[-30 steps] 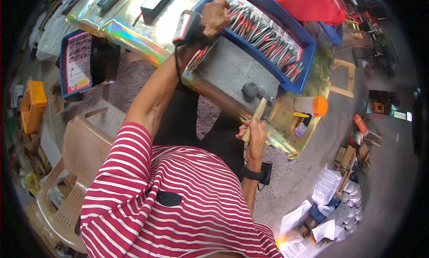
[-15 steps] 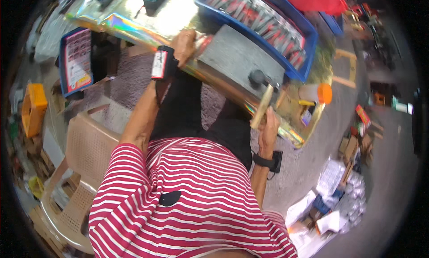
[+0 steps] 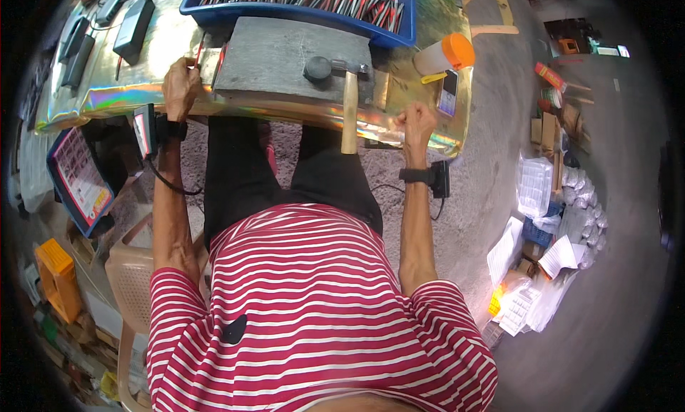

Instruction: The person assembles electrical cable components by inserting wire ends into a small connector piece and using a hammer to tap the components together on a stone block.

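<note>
My left hand (image 3: 181,91) is closed at the table's front edge, its fingertips pinching a slim red rod-like tool (image 3: 199,53). Beside it lies a flat grey slab (image 3: 267,59). Resting on the slab is a hammer (image 3: 349,105) with a round black head, its wooden handle jutting over the near edge. My right hand (image 3: 419,130) has its fingers curled together by the edge, right of the handle and apart from it. Whatever they may hold is hidden. Behind the slab, a blue tray (image 3: 285,14) holds several slim red, black and grey tools.
Gold shiny sheeting covers the table (image 3: 135,73). An orange-lidded jar (image 3: 444,53) and a phone-like device (image 3: 447,92) occupy its right end. Black boxy devices (image 3: 134,28) lie at the left. A beige plastic chair (image 3: 132,276) stands lower left; packets and papers (image 3: 535,255) lie right.
The view has turned, so the table looks more level. My right hand is now clear of the hammer handle it was beside. A slim red tool now shows at my left fingertips.
</note>
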